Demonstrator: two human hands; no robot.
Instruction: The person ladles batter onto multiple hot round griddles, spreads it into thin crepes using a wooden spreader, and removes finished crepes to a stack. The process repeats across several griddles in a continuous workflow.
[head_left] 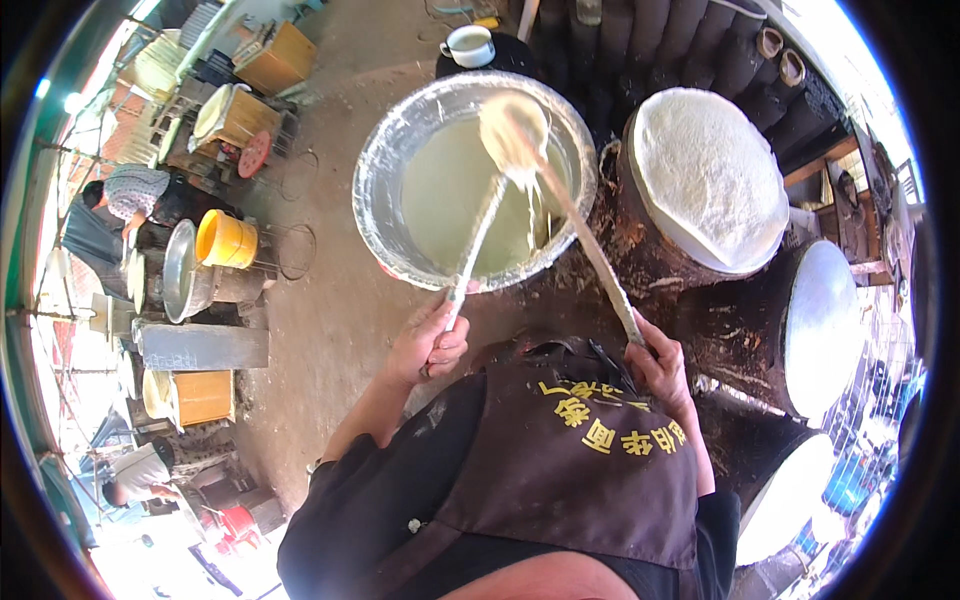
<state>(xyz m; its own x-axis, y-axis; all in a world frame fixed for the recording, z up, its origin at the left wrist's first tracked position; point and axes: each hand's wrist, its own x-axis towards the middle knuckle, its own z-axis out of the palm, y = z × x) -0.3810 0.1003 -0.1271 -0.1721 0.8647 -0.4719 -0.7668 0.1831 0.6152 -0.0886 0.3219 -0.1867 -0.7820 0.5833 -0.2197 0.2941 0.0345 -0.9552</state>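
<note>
My left hand (432, 340) is closed around a pale stick (478, 240) coated in white batter, its far end over the basin. Closed on the long handle of a wooden ladle (508, 130), my right hand (662, 360) is on the other side. The ladle's bowl hangs above the basin, next to the stick's tip, and batter drips from it. A large metal basin (375, 215) lies in front of me, its rim smeared white. Thin, pale batter (430, 190) fills part of it.
To the right stands a drum topped with white powder (710, 170) in a liner; two more drums with pale tops (825, 320) follow nearer. A white mug (470, 45) is behind the basin. At left are a yellow bucket (222, 240), benches and two people (140, 195).
</note>
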